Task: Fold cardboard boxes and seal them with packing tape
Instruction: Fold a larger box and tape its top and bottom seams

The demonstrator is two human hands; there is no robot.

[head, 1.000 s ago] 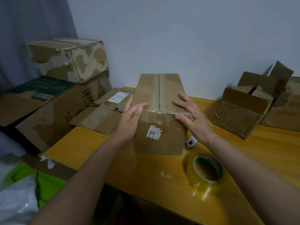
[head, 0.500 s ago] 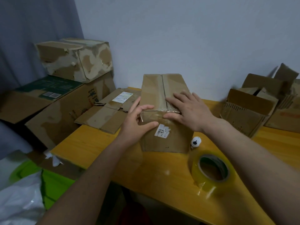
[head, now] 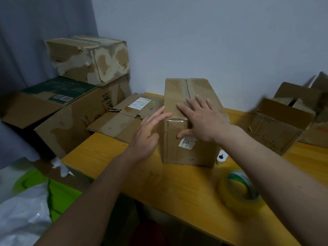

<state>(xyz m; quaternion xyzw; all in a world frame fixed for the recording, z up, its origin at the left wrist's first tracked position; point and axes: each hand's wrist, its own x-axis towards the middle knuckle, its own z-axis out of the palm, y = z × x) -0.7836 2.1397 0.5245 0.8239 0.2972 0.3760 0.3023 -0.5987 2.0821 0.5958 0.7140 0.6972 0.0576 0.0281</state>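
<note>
A: Head view. Hidden?
B: Box (head: 190, 121) label blurred; tape roll (head: 238, 189) smeared, near box on yellow worktop (head: 110, 153).
A: Fingers?
B: Right hand (head: 204, 121) spread flat on creased cardboard lid; left hand (head: 147, 134) straight, beside box.

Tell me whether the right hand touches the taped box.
Touching: the head view shows the right hand flat across the taped box, fingers on top, thumb on the front.

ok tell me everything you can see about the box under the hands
The closed brown cardboard box stands on the yellow wooden table, its long side running away from the camera. Tape runs along the top seam and over the near edge. A small white label sits on its creased near face. The right hand presses flat on its top; the left hand, fingers straight, is at its left side.
</note>
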